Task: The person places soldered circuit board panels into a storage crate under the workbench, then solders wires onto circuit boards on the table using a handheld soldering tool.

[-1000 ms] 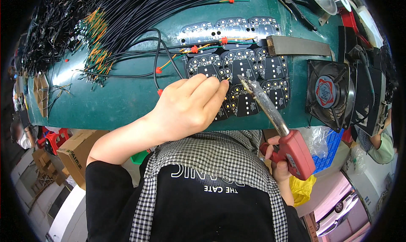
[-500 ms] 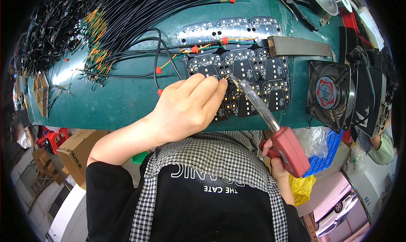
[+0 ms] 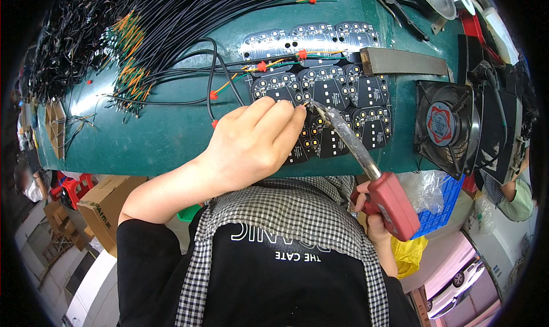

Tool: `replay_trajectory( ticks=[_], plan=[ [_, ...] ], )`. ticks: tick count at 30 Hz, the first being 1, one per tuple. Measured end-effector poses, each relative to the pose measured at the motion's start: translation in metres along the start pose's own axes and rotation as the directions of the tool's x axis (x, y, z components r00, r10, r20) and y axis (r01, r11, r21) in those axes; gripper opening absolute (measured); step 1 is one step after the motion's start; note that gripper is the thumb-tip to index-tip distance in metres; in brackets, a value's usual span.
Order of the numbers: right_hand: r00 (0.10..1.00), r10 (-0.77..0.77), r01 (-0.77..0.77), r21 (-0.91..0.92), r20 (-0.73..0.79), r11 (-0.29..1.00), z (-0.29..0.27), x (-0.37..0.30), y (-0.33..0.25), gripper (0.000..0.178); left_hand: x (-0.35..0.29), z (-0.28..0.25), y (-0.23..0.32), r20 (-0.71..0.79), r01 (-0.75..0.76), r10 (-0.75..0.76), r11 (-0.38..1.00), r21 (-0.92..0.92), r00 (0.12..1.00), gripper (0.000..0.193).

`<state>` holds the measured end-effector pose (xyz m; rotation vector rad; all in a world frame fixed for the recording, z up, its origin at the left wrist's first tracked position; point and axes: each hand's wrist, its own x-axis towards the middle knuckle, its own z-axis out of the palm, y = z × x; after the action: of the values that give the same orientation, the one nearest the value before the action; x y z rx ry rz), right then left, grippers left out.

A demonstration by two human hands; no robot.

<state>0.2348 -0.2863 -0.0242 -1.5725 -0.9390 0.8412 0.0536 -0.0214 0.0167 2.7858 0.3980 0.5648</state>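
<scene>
My left hand (image 3: 251, 144) is pinched closed over the circuit boards (image 3: 370, 92), black panels dotted with small yellowish squares. Between its fingertips is the end of a thin wire, mostly hidden by the fingers; a black cable with a red clip (image 3: 215, 124) runs in under that hand. My right hand (image 3: 374, 227) is wrapped round the red handle of a soldering gun (image 3: 394, 204). The gun's grey barrel (image 3: 349, 135) slants up and left, its tip right beside my left fingertips at the board. Whether tip and wire touch cannot be made out.
A metal bar (image 3: 403, 62) lies across the boards' right side. Further right stands a black fan (image 3: 446, 127). Bundled black cables (image 3: 189, 18) with orange and green ends fill the far left. Pliers (image 3: 400, 12) lie at the back; a blue crate (image 3: 440, 212) is below the table edge.
Both hands stay almost where they were. The soldering gun has shifted very slightly, its tip still at my left fingertips. The orange wire end seen there before shows less now.
</scene>
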Motion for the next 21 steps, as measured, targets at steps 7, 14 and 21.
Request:
replay_trajectory(
  ticks=[7,14,21],
  plan=[
    [1.0,0.023,-0.024,0.062,0.011,0.998,-0.002,-0.002,-0.001,0.072,0.001,0.014,-0.005,-0.218,-0.09,0.087,0.996,-0.005,0.972,0.037],
    [0.999,-0.013,0.011,0.047,0.044,0.999,-0.001,-0.002,0.002,0.069,0.0,0.014,-0.006,-0.198,-0.159,0.164,0.986,0.044,0.966,0.04],
    [0.998,-0.034,0.028,0.093,0.059,0.995,-0.002,-0.005,0.01,0.069,0.0,0.014,-0.007,-0.181,-0.178,0.184,0.983,0.051,0.966,0.041]
  ],
)
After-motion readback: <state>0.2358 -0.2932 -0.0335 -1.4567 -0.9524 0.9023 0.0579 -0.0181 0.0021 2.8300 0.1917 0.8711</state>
